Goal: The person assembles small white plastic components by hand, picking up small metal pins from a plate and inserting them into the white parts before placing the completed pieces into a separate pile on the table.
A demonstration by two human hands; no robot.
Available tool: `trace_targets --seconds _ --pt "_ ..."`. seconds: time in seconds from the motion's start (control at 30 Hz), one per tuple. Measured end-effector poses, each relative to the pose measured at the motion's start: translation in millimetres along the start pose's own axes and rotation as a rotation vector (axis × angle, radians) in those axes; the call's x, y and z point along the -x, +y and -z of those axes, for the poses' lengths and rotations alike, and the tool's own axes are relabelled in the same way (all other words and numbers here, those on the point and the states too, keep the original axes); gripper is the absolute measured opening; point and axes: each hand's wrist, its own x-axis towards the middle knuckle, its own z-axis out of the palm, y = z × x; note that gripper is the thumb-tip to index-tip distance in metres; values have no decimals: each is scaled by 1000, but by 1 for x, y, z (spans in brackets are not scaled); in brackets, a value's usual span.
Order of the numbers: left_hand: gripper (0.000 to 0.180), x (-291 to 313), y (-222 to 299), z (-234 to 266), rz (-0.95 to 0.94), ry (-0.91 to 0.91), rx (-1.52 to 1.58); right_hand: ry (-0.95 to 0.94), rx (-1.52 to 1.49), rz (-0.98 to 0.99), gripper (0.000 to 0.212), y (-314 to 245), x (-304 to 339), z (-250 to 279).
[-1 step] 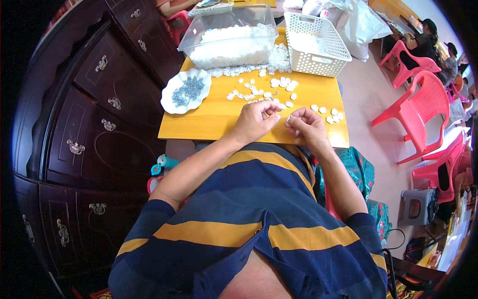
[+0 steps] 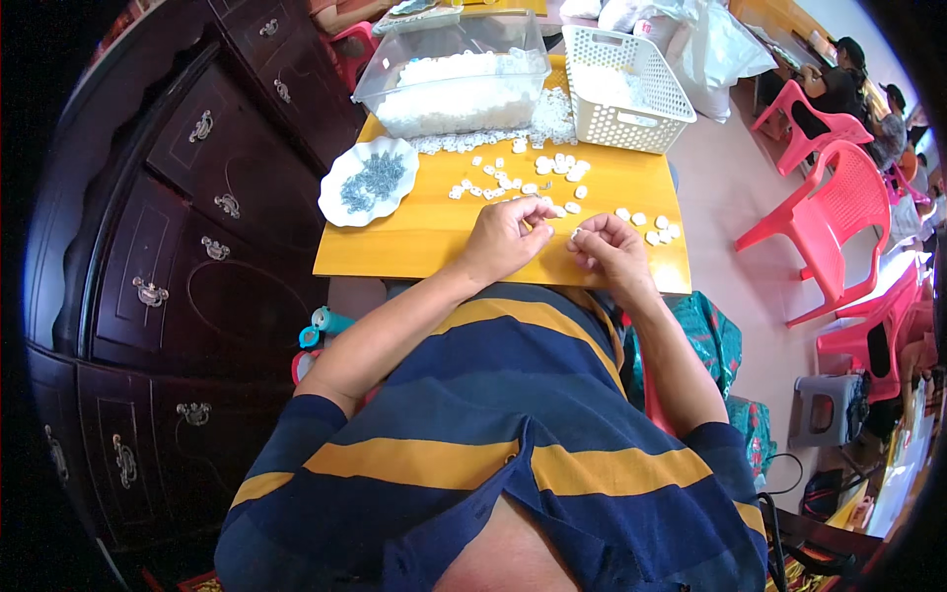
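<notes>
Over the near part of the yellow tabletop point(image 2: 395, 247), my two hands are close together but apart. My right hand point(image 2: 617, 255) pinches a small white plastic piece point(image 2: 575, 234) between thumb and fingertips. The fingers of my left hand point(image 2: 506, 239) are curled, thumb toward forefinger; whatever they hold is too small to make out. Just beyond my fingertips lie several loose white pieces point(image 2: 502, 182), some with dark holes. A few more white pieces point(image 2: 664, 234) lie right of my right hand. At the left, a white scalloped dish point(image 2: 335, 197) holds small grey-blue slivers point(image 2: 376, 180).
A clear plastic bin point(image 2: 459, 123) of white pieces stands at the table's far side, beside a white perforated basket point(image 2: 631, 133). Dark drawers point(image 2: 168, 237) flank me on the left. Pink chairs point(image 2: 838, 207), a grey stool point(image 2: 827, 405) and seated people are to the right.
</notes>
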Motion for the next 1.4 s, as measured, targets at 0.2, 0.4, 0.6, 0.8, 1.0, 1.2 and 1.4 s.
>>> trace_targets --seconds 0.2,0.4,0.6,0.8,1.0,1.2,1.4 --pt "21 -21 -5 -4 -164 -76 -421 136 -91 32 9 -7 4 6" --pt "20 -29 -11 -15 -199 -73 -596 143 -132 42 11 -10 5 9" --pt "12 -25 -14 -14 -286 -70 -546 144 -138 44 11 -9 7 8" --pt "13 -9 -1 -8 -139 -87 -196 152 -151 46 13 -6 3 2" --pt "15 4 -3 -4 75 -202 72 166 -116 36 13 -2 6 -9" --pt "16 7 -9 8 108 -272 146 171 -95 12 13 0 2 -19" --pt "16 11 -16 10 123 -196 191 177 -152 9 11 6 3 -30"
